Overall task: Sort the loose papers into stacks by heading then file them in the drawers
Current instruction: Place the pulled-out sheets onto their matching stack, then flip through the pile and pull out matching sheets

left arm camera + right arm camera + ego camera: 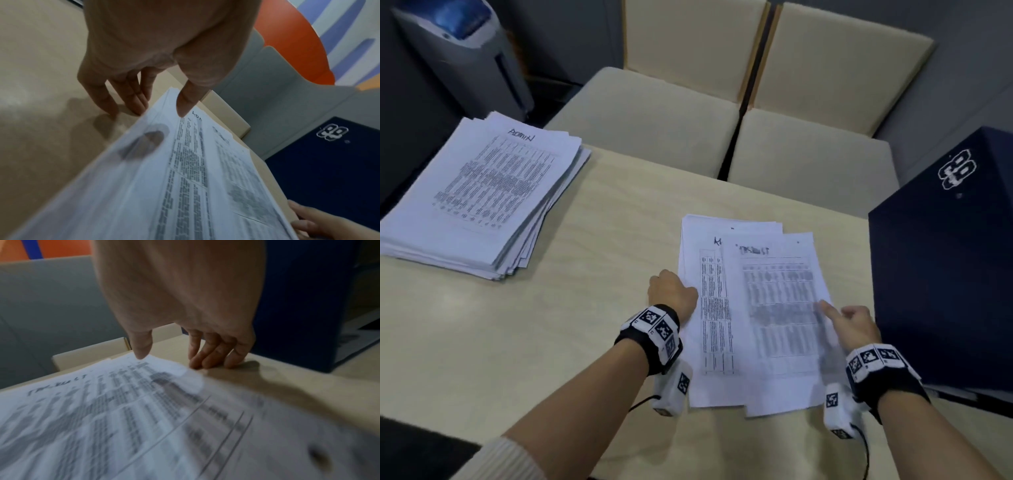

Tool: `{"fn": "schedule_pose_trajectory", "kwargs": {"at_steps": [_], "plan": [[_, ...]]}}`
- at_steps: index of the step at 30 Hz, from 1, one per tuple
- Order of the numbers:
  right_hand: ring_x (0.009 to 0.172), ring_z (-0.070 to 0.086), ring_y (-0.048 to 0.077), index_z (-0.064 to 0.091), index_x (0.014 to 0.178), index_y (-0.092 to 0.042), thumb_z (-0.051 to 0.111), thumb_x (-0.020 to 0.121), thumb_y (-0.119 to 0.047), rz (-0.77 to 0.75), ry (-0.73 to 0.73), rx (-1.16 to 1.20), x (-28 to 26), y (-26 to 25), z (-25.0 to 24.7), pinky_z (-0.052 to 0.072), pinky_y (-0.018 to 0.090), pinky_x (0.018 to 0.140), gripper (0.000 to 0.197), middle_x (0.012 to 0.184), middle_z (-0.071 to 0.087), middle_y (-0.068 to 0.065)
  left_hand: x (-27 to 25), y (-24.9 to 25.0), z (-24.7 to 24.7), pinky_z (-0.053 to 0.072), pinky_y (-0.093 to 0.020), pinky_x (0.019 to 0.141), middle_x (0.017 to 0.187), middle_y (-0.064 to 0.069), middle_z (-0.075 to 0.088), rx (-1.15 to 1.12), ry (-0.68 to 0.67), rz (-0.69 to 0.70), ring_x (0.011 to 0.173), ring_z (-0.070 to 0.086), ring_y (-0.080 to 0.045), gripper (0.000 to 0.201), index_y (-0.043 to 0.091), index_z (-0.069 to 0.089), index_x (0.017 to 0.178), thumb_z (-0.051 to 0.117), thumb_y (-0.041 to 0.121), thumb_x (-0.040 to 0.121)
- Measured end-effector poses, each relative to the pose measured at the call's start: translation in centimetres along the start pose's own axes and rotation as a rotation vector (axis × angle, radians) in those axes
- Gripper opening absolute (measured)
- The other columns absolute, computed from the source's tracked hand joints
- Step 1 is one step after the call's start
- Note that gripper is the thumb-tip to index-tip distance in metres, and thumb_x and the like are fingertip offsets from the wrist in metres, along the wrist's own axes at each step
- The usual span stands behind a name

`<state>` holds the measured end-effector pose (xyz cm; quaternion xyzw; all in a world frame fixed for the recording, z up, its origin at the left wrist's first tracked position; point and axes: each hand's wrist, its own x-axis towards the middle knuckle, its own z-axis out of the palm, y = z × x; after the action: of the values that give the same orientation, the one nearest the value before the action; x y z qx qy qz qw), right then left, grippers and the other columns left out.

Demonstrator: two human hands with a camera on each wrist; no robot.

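Hands (760,308) flank the loose papers (753,318) (both relaxed, gripping nothing); thumbs rest on the sheets.

Head cam: high up, angled fwd and down over desk (592,308); wide view, takes in both forearms, both paper piles, chairs (654,113) beyond far edge, dark blue box (941,274) at right.

L wrist cam: v. close under left hand (156,53), pointing along fingers across near paper pile (185,186) toward dark blue box (329,162); tilted, blurred.

R wrist cam: v. close under right hand (185,305), low over top sheet (123,410), facing desk's far edge; blurred.

Shared: near paper pile (743,308) in all three; box in all three; right hand (320,222) also at L wrist view's lower right corner.
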<state>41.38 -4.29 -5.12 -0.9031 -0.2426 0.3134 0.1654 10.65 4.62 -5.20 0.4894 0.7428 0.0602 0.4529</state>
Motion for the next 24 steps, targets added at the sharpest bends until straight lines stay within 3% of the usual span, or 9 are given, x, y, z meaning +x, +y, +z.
{"fn": "schedule_pose_trajectory", "kwargs": {"at_steps": [3, 6, 8, 12, 15, 17, 19, 21, 24], "plan": [[0.097, 0.058, 0.027, 0.060, 0.114, -0.009, 0.068, 0.082, -0.060, -0.034, -0.093, 0.040, -0.6, -1.3, 1.4, 0.045, 0.033, 0.085, 0.061, 0.113, 0.064, 0.012, -0.8, 0.3, 0.8, 0.056, -0.043, 0.084, 0.120, -0.018, 0.054, -0.079, -0.025, -0.055, 0.103, 0.061, -0.037, 0.053, -0.005, 0.056, 0.113, 0.062, 0.029, 0.073], [0.097, 0.055, 0.024, 0.060, 0.110, -0.009, 0.070, 0.076, -0.062, -0.077, -0.175, 0.055, -1.5, -2.6, 3.4, 0.045, 0.032, 0.085, 0.064, 0.118, 0.055, 0.010, -1.0, 0.4, 1.6, 0.056, -0.049, 0.088, 0.123, -0.027, 0.056, -0.146, -0.062, -0.064, 0.103, 0.061, -0.041, 0.066, -0.003, 0.059, 0.116, 0.066, 0.039, 0.065], [0.101, 0.048, 0.022, 0.053, 0.114, -0.009, 0.074, 0.082, -0.048, -0.080, -0.205, 0.102, -2.5, -3.6, 4.4, 0.038, 0.028, 0.087, 0.054, 0.122, 0.044, 0.006, -1.7, 0.7, 1.9, 0.054, -0.043, 0.090, 0.130, -0.017, 0.048, -0.215, -0.074, -0.073, 0.110, 0.056, -0.036, 0.064, 0.003, 0.048, 0.125, 0.073, 0.032, 0.074], [0.106, 0.054, 0.024, 0.051, 0.127, -0.008, 0.075, 0.086, -0.033, -0.060, -0.311, 0.231, -3.5, -5.2, 4.9, 0.039, 0.031, 0.091, 0.054, 0.122, 0.058, 0.006, -2.1, 1.1, 2.8, 0.052, -0.045, 0.095, 0.123, -0.013, 0.053, -0.446, -0.062, -0.053, 0.107, 0.057, -0.031, 0.052, 0.010, 0.034, 0.124, 0.069, 0.006, 0.085], [0.100, 0.058, 0.022, 0.062, 0.124, -0.008, 0.065, 0.093, -0.013, -0.124, -0.362, 0.283, -4.3, -6.0, 4.0, 0.041, 0.029, 0.089, 0.032, 0.115, 0.064, 0.004, -2.7, 1.7, 1.9, 0.055, -0.044, 0.093, 0.123, -0.008, 0.063, -0.535, -0.031, 0.117, 0.105, 0.063, -0.026, 0.048, 0.014, 0.048, 0.131, 0.061, -0.003, 0.087], [0.098, 0.063, 0.024, 0.065, 0.116, -0.013, 0.062, 0.093, -0.005, -0.241, -0.289, 0.378, -5.2, -7.0, 3.3, 0.047, 0.034, 0.090, 0.025, 0.118, 0.068, 0.010, -3.8, 2.6, 0.1, 0.055, -0.043, 0.093, 0.123, -0.004, 0.067, -0.614, -0.052, 0.298, 0.108, 0.066, -0.022, 0.052, 0.017, 0.055, 0.133, 0.063, -0.004, 0.086], [0.095, 0.066, 0.021, 0.063, 0.105, -0.020, 0.062, 0.092, -0.004, -0.365, -0.172, 0.521, -6.3, -8.4, 2.4, 0.052, 0.037, 0.090, 0.021, 0.114, 0.070, 0.011, -4.9, 4.0, -2.3, 0.058, -0.037, 0.082, 0.111, -0.005, 0.072, -0.743, -0.070, 0.443, 0.099, 0.070, -0.016, 0.041, 0.013, 0.062, 0.120, 0.065, -0.007, 0.085], [0.093, 0.066, 0.011, 0.060, 0.109, -0.022, 0.061, 0.094, -0.008, -0.489, -0.076, 0.629, -7.7, -10.2, 0.9, 0.053, 0.031, 0.088, 0.020, 0.107, 0.071, 0.002, -6.3, 5.7, -5.4, 0.058, -0.028, 0.070, 0.100, -0.004, 0.072, -0.826, -0.050, 0.533, 0.085, 0.072, -0.012, 0.035, 0.008, 0.063, 0.110, 0.067, -0.012, 0.082], [0.094, 0.065, -0.002, 0.057, 0.122, -0.019, 0.062, 0.096, -0.016, -0.639, -0.054, 0.764, -10.4, -12.5, -0.9, 0.051, 0.013, 0.081, 0.026, 0.106, 0.069, -0.008, -7.1, 7.1, -8.9, 0.060, -0.035, 0.079, 0.109, -0.012, 0.072, -0.894, -0.035, 0.657, 0.098, 0.071, -0.025, 0.047, 0.001, 0.059, 0.119, 0.077, -0.004, 0.076]]}}
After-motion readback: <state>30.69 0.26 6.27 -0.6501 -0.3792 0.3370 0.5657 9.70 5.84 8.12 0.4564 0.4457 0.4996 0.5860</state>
